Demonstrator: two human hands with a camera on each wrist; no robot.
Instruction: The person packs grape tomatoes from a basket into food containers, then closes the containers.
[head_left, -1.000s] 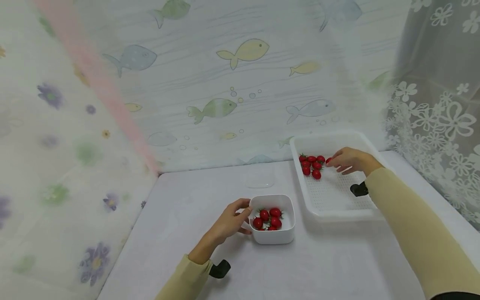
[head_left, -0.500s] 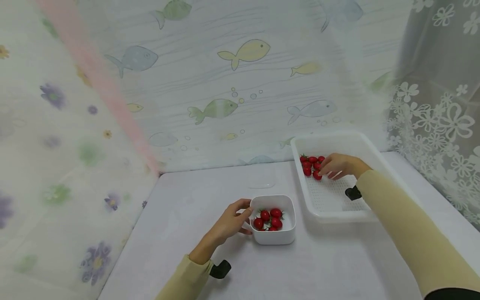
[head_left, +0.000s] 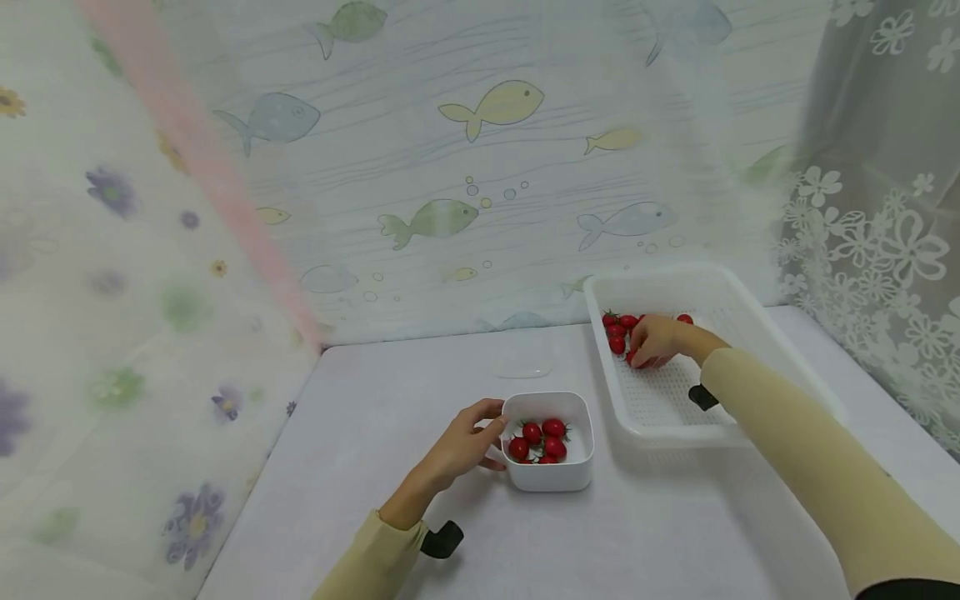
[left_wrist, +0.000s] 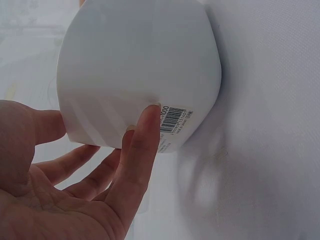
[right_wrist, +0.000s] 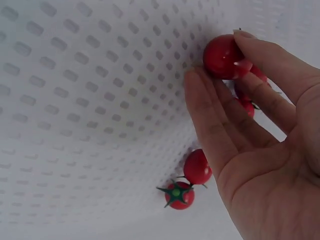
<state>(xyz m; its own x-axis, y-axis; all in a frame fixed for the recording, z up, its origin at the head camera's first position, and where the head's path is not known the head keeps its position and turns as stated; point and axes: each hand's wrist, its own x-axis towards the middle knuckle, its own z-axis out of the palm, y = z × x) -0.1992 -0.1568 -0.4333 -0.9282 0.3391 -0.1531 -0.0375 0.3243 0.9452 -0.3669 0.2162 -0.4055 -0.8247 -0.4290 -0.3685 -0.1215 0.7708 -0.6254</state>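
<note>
My left hand (head_left: 463, 446) rests against the left side of a small white square container (head_left: 551, 479), fingers fairly straight along its wall. In the left wrist view, the thumb touches the container's edge and one fingertip lies beside a barcode label (left_wrist: 173, 120). Several red cherry tomatoes (head_left: 554, 427) with green stems lie inside the container. Over in the white perforated basket (head_left: 637, 434), my right hand (head_left: 660, 340) pinches a cherry tomato (right_wrist: 223, 56) between thumb and fingers. More cherry tomatoes (head_left: 617, 344) lie close by, some hidden behind the hand.
A clear flat lid (head_left: 522, 362) lies on the white-covered table (head_left: 397, 400) behind the container. One cherry tomato (head_left: 685, 318) sits apart, right of the cluster. A fish-patterned curtain (head_left: 442, 275) hangs along the table's back edge.
My right hand has moved left and slightly down inside the basket and closed on a tomato at the cluster's near end. A single tomato now shows beyond it, to the right. My left hand stays put.
</note>
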